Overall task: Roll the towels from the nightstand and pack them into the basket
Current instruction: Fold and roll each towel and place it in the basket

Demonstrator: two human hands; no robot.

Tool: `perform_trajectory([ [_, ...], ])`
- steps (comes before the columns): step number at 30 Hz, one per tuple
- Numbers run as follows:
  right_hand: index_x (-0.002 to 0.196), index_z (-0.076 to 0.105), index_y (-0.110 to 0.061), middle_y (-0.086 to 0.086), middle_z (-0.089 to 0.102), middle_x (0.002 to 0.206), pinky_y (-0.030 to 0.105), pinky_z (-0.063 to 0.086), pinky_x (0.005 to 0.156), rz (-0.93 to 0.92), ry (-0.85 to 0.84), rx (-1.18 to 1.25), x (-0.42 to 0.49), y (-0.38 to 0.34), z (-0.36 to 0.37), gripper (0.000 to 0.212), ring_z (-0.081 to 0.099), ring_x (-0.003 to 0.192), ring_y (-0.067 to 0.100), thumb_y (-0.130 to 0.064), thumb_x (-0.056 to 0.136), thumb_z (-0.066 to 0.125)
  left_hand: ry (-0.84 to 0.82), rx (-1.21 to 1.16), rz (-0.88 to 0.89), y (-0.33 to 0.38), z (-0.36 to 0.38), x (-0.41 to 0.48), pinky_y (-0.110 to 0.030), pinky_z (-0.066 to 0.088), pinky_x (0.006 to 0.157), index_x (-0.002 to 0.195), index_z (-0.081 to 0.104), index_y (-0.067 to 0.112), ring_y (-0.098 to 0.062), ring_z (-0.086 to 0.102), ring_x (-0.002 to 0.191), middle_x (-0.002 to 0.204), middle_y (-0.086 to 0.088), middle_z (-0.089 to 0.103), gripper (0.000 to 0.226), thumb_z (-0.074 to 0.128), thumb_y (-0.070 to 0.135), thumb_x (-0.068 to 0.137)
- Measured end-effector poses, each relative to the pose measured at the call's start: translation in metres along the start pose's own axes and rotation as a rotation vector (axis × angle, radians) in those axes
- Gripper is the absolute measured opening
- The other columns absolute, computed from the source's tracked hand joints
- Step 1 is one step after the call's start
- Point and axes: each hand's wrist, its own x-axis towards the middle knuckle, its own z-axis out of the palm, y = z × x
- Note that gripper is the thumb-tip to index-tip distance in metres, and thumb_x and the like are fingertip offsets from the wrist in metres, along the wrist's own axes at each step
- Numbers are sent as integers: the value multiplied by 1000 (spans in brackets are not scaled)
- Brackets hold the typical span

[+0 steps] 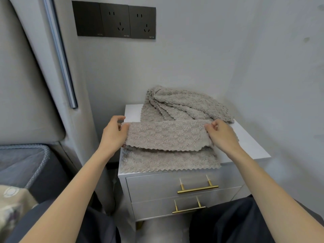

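Note:
A beige towel (168, 135) with scalloped edges lies across the front of the white nightstand (249, 144), its far edge folded over toward me. My left hand (114, 134) pinches the fold's left end, and my right hand (222, 132) pinches its right end. The lower layer of the same towel spreads to the nightstand's front edge. Behind it, a heap of several more beige towels (185, 104) leans against the wall. No basket is in view.
The nightstand has two drawers with brass handles (198, 188). A padded headboard (26, 85) and the bed's edge (26, 160) stand at the left. Dark wall sockets (114, 20) sit above. My knees in dark trousers (228, 223) are close to the drawers.

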Motion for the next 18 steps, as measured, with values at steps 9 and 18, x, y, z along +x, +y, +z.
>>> perform_trajectory([
  [9,78,39,-17,3,51,62,35,33,55,-93,-2,-145,-28,6,-9,28,47,59,21,-33,99,47,-46,128,117,-2,-13,-21,-26,45,52,126,51,16,-11,52,60,81,3,53,29,46,24,98],
  [18,89,43,-14,-1,52,68,33,36,53,-139,-34,-428,-39,14,-6,24,52,66,23,-35,100,43,-161,363,173,-10,-9,-41,-31,36,72,124,49,20,-22,52,79,99,-4,48,26,44,23,99],
])
